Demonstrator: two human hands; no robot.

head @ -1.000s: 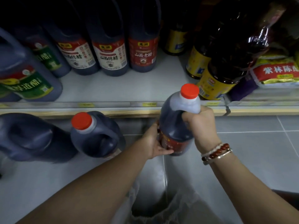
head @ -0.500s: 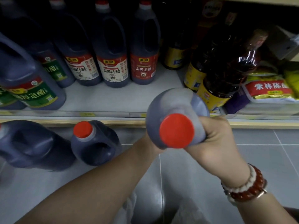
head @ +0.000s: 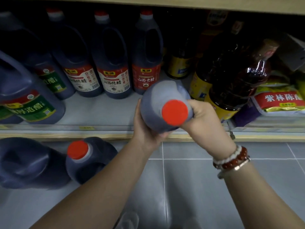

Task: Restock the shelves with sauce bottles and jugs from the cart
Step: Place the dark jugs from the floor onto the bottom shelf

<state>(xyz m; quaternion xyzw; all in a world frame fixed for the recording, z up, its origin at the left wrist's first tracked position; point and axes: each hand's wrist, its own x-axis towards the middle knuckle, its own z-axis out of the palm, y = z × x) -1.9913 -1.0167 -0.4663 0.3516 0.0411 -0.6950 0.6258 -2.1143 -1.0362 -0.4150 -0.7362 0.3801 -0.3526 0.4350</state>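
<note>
I hold a dark vinegar jug [head: 158, 103] with an orange-red cap [head: 174, 112], its cap end pointing at me, over the front of the bottom shelf [head: 99, 111]. My left hand [head: 145, 131] cups it from below and on the left. My right hand [head: 203, 116] grips it by the neck on the right. Behind it stands a row of like jugs with red and white labels [head: 113, 66]. On the floor at lower left stand two more dark jugs, one with an orange-red cap [head: 87, 161] and a larger one [head: 28, 162].
Big green-labelled jugs [head: 29, 96] fill the shelf's left. Tall dark bottles with yellow labels [head: 231, 76] lean at the right, with red and yellow packets [head: 280, 101] beyond. A wooden shelf board [head: 165, 4] runs overhead. Grey tiled floor [head: 198, 179] lies below.
The jug has risen from an upright hold near the floor, tipped cap-first toward me, and moved forward over the shelf's edge. Both hands stayed on it.
</note>
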